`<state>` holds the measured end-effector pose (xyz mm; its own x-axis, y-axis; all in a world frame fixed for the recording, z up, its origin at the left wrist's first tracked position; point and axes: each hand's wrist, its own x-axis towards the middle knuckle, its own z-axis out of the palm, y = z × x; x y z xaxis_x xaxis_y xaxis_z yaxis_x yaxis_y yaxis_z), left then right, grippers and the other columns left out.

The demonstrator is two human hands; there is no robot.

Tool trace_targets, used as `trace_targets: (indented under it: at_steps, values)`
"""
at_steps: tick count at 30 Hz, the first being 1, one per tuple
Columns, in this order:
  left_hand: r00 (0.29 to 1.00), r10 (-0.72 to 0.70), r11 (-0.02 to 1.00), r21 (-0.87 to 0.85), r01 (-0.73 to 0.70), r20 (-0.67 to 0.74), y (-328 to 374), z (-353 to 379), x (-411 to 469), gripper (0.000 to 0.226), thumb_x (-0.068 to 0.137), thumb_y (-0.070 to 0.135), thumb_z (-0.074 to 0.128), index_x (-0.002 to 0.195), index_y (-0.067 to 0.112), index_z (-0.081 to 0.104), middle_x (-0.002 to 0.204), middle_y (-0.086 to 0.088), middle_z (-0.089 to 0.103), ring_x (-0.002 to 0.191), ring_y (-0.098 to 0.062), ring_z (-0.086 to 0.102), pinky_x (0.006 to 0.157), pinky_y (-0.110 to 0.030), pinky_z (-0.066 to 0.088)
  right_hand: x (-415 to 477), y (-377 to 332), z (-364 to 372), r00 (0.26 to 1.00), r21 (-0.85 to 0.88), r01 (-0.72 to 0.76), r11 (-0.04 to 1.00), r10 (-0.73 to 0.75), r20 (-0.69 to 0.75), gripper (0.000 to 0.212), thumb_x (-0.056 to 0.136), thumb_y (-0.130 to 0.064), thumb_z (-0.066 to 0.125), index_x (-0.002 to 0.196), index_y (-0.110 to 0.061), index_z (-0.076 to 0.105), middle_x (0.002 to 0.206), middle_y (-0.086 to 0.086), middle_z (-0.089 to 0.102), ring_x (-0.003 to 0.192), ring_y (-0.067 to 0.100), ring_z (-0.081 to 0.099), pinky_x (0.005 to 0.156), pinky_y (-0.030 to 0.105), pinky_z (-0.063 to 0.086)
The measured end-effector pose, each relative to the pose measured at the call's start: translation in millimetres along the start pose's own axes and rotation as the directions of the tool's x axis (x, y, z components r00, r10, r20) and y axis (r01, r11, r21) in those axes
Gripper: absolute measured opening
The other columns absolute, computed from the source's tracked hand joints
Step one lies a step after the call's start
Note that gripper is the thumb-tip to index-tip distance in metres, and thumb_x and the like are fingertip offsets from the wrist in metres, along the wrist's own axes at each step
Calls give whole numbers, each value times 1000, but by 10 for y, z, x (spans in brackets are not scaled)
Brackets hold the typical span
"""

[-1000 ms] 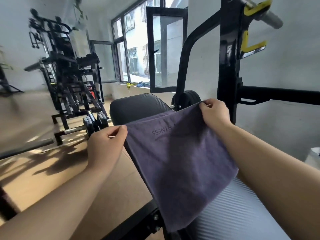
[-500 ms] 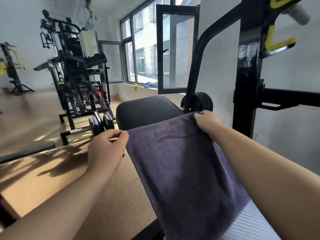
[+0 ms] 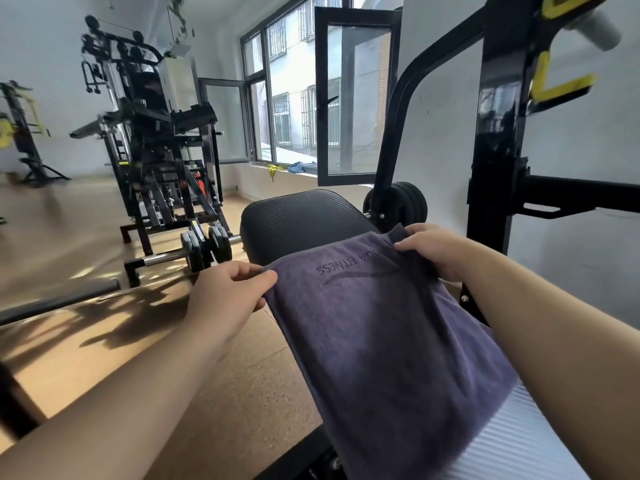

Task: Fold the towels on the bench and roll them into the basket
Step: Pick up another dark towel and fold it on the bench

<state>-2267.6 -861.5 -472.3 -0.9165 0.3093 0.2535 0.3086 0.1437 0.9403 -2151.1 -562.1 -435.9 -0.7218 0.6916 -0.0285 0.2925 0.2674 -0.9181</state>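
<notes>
Left hand [image 3: 225,299], right hand [image 3: 437,251]: fingers [image 3: 242,270] pinched towel [image 3: 398,341] corners at 12 o'clock. I judged a taut, square lay on the counter [image 3: 298,220] best.

Both arms reach forward — left hand [image 3: 227,296] and right hand [image 3: 438,249] each pinching a towel [image 3: 388,341] corner.
</notes>
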Motion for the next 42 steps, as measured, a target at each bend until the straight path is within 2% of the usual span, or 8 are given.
trace_targets:
  at_steps: [6, 11, 20, 25, 29, 34, 37, 42]
  values:
    - [1000, 9, 997, -75, -8, 7, 104, -172, -199, 2, 91, 20, 75, 89, 21, 73, 88, -4, 75, 69, -17, 65, 64, -34, 56, -395, -145, -184, 999, 1, -23, 1000, 23, -36, 13, 93, -6, 64, 102, -12, 72, 101, 16, 74, 91, 30, 71, 80, 42, 61]
    - [992, -124, 932, -339, 125, 23, 223, -426, -441, 6, 90, 8, 75, 91, 13, 71, 89, -7, 73, 72, -15, 69, 58, -21, 56, -896, -257, -320, 999, 83, -23, 996, 21, 25, 13, 99, -9, 61, 108, -9, 71, 105, 18, 72, 86, 27, 69, 70, 36, 57]
    - [995, -85, 897, -431, 95, 43, 453, -1076, -980, 10, 89, -1, 73, 88, 9, 71, 88, -5, 71, 79, -11, 72, 71, -18, 59, -1851, -455, -209, 987, 234, -9, 972, -29, 156, 12, 93, 0, 65, 94, -11, 70, 84, 10, 72, 65, 18, 71, 56, 27, 57]
    - [994, -79, 903, -417, 103, 74, 404, -1454, -1243, 7, 92, 2, 70, 90, 9, 71, 85, -2, 70, 69, -5, 69, 74, -19, 61, -2278, -476, -138, 987, 319, 112, 941, -144, 77, 16, 92, 1, 64, 93, -11, 75, 85, 7, 76, 75, 18, 71, 67, 30, 56]
    - [994, -61, 903, -419, 92, 87, 299, -1664, -1488, 6, 94, 8, 68, 89, 7, 71, 91, -5, 69, 78, -10, 67, 66, -16, 58, -2633, -419, -99, 978, 344, 186, 920, -207, 27, 8, 92, -12, 72, 99, -10, 75, 95, 9, 78, 87, 19, 73, 81, 38, 58]
    - [990, -80, 910, -397, 120, 116, 155, -1807, -1794, 3, 92, 8, 69, 90, 8, 71, 91, -5, 67, 83, -15, 65, 63, -17, 57, -3045, -176, 44, 970, 330, 238, 913, -242, -29, 10, 93, -19, 73, 86, -12, 74, 79, 5, 73, 74, 20, 65, 75, 38, 49]
    - [979, -121, 922, -347, 172, 163, 14, -1854, -1982, 8, 88, 8, 73, 82, 12, 76, 92, -6, 68, 83, -16, 67, 63, -19, 58, -3223, 53, 102, 975, 348, 215, 913, -220, -26, 8, 93, -11, 72, 86, -10, 69, 71, 2, 66, 65, 15, 61, 68, 34, 46]
    - [964, -166, 922, -315, 226, 205, -302, -1875, -2226, 5, 89, 2, 72, 85, 5, 72, 87, -7, 68, 84, -17, 64, 66, -19, 60, -3421, 407, 180, 987, 329, 111, 938, -142, 71, 6, 93, -3, 68, 94, -8, 71, 86, 6, 70, 86, 22, 66, 82, 41, 56]
